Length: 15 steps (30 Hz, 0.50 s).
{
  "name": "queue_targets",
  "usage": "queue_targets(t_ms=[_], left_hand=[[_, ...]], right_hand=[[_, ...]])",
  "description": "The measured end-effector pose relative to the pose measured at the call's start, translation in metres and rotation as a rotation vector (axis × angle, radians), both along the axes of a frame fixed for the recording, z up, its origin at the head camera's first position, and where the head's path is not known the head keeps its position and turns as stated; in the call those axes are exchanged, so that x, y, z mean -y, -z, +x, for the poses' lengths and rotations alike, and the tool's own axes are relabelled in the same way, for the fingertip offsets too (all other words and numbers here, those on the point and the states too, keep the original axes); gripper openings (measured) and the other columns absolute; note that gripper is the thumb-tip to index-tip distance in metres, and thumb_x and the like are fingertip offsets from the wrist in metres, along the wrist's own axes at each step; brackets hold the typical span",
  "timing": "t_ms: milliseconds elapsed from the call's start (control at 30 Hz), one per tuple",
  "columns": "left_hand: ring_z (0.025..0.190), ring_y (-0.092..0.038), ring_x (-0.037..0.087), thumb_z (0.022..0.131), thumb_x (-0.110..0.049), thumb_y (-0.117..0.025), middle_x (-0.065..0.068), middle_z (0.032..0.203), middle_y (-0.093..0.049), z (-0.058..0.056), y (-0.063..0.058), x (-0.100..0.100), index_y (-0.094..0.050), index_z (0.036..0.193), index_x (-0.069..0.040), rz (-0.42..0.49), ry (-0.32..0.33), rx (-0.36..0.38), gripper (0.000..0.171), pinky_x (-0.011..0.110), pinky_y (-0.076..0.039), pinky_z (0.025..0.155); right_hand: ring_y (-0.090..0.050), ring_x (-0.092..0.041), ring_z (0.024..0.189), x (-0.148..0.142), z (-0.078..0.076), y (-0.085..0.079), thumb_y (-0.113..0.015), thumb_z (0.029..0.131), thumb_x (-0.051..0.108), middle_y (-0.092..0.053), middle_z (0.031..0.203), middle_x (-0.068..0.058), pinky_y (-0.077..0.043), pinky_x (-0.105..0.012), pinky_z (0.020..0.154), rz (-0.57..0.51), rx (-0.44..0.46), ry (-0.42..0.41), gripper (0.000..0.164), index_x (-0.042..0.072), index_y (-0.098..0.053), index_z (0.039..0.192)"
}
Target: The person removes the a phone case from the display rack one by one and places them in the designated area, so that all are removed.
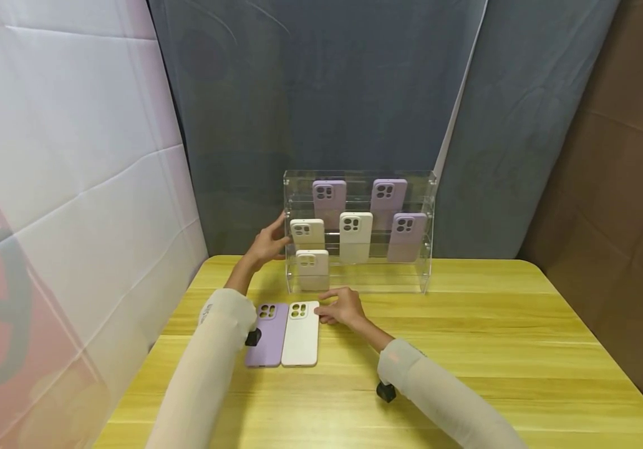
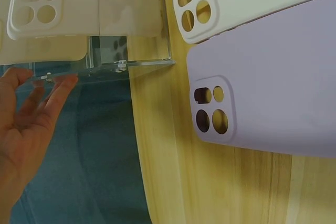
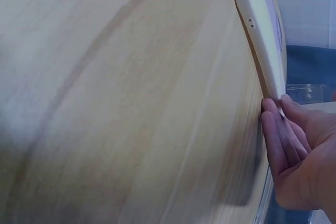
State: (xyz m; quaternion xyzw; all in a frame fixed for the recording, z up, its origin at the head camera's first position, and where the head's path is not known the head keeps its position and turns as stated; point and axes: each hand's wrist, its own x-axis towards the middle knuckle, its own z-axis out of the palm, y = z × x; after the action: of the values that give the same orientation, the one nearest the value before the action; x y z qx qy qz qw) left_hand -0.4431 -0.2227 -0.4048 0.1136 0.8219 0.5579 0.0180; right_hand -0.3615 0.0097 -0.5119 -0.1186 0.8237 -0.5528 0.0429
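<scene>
In the head view, a clear acrylic display stand holds several phone cases on its tiers. My left hand grips the stand's left side; the left wrist view shows that hand with fingertips at the panel's edge. A white phone case lies camera end away from me, just in front of the stand. My right hand pinches its upper right corner, between thumb and fingers in the right wrist view. Touching its left side is a purple phone case, partly covered by my left sleeve.
On the stand, cream cases fill the left, a white case the middle, and purple cases the upper tiers and right. Cloth walls enclose the wooden table. Each wrist bears a small black device.
</scene>
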Motion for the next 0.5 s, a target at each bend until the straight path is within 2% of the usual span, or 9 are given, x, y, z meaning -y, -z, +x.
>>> queue_targets(t_ms=[133, 300, 433, 500], left_hand=[[0.14, -0.047, 0.048, 0.107, -0.005, -0.052, 0.033, 0.16, -0.034, 0.0006, -0.0004, -0.0001, -0.014, 0.167, -0.036, -0.001, 0.008, -0.015, 0.077, 0.053, -0.06, 0.092], [0.142, -0.043, 0.05, 0.107, -0.001, -0.05, 0.032, 0.162, -0.031, 0.0025, -0.0061, -0.0012, -0.011, 0.168, -0.031, 0.028, 0.011, 0.023, 0.078, 0.059, -0.055, 0.098], [0.144, -0.04, 0.051, 0.108, -0.001, -0.05, 0.032, 0.163, -0.028, 0.0006, -0.0057, -0.0007, -0.009, 0.168, -0.03, 0.028, 0.011, 0.036, 0.078, 0.061, -0.053, 0.099], [0.144, -0.04, 0.05, 0.108, -0.003, -0.05, 0.032, 0.163, -0.028, -0.0026, -0.0006, -0.0003, -0.009, 0.167, -0.033, 0.015, 0.006, 0.026, 0.078, 0.06, -0.053, 0.099]], right_hand=[[-0.075, -0.029, 0.06, -0.0019, 0.0005, 0.0002, -0.086, 0.085, 0.005, -0.075, 0.07, -0.015, -0.063, -0.034, 0.053, -0.018, 0.004, -0.002, 0.029, -0.004, -0.078, 0.111], [-0.075, -0.03, 0.06, -0.0039, 0.0003, -0.0021, -0.086, 0.085, 0.003, -0.076, 0.073, -0.016, -0.063, -0.034, 0.053, -0.036, -0.009, 0.002, 0.028, -0.005, -0.078, 0.11], [-0.076, -0.029, 0.062, -0.0061, -0.0011, -0.0029, -0.087, 0.083, 0.005, -0.076, 0.076, -0.015, -0.063, -0.033, 0.054, -0.002, -0.074, 0.025, 0.027, -0.004, -0.079, 0.107], [-0.077, -0.029, 0.065, -0.008, -0.0019, -0.0029, -0.088, 0.082, 0.006, -0.077, 0.078, -0.015, -0.063, -0.032, 0.054, 0.021, -0.12, 0.04, 0.027, -0.003, -0.08, 0.107]])
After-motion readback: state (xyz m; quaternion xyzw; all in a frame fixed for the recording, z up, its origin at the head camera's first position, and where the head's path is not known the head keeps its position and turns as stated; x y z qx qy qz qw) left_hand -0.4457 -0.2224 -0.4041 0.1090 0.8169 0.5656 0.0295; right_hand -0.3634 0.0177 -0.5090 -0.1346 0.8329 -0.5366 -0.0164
